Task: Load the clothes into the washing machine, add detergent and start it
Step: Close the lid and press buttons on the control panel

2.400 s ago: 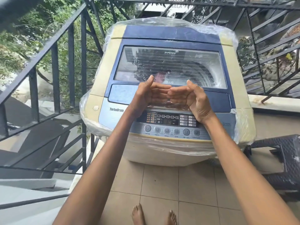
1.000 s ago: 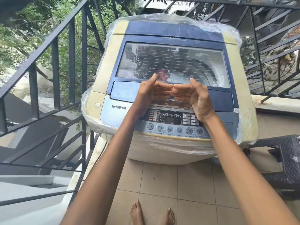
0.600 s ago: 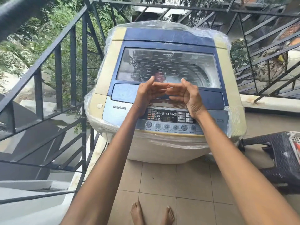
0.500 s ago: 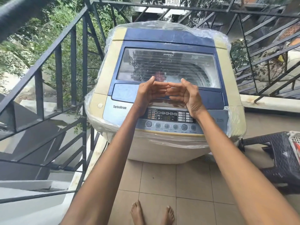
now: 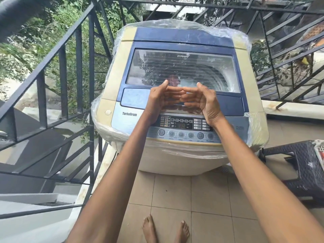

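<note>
Outdoors, the washing machine (image 5: 177, 95) stands on a tiled landing with its lid (image 5: 182, 71) closed, the drum's contents blurred behind reflections and part of the control panel (image 5: 180, 128) hidden by wrists. The left hand (image 5: 160, 100) and right hand (image 5: 204, 102) hover above it, fingers loosely curled, fingertips meeting, holding nothing. Railings (image 5: 77, 71) hem the left; a stool (image 5: 301, 165) is cut off right.
</note>
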Action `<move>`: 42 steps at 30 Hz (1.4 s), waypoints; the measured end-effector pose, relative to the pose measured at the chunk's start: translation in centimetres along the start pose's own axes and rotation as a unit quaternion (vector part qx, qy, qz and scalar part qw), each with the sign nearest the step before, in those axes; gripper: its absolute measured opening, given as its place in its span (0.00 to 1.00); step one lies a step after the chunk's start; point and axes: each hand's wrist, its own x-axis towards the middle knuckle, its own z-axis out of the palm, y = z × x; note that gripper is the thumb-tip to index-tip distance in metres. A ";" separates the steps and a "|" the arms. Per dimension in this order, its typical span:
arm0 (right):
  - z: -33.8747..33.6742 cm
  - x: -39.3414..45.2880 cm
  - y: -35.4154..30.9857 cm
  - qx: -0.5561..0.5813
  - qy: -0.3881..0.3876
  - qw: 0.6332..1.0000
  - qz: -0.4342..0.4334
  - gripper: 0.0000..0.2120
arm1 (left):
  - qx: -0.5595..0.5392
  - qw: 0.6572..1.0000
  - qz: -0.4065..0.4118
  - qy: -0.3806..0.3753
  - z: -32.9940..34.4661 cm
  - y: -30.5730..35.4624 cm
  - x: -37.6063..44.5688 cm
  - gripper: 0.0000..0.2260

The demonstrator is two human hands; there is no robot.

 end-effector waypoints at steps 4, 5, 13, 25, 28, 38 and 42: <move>0.0 0.0 -0.1 0.004 0.001 1.000 0.001 0.21 | -0.004 1.000 -0.004 0.007 0.0 0.0 0.0 0.24; 0.0 -0.1 -0.2 0.005 0.002 1.000 0.002 0.21 | -0.005 1.000 -0.006 0.010 0.0 0.0 0.0 0.24; 0.5 -0.2 -0.6 -0.009 0.027 1.000 0.007 0.21 | -0.006 0.999 -0.012 0.030 0.4 0.3 0.0 0.23; 0.5 -0.2 -0.5 -0.009 0.033 0.999 0.006 0.20 | 0.000 1.000 -0.005 0.026 0.3 0.1 0.1 0.22; 0.5 -0.2 -0.5 -0.012 0.033 0.999 0.001 0.20 | 0.000 1.000 -0.002 0.022 0.2 0.1 0.1 0.22; 0.7 -0.5 -0.7 -0.001 0.044 0.999 0.010 0.19 | 0.009 1.000 -0.003 0.001 0.3 0.5 0.1 0.22; 0.8 -0.5 -0.6 -0.003 0.039 0.999 0.009 0.18 | 0.012 1.000 -0.021 -0.001 0.2 0.8 -0.2 0.22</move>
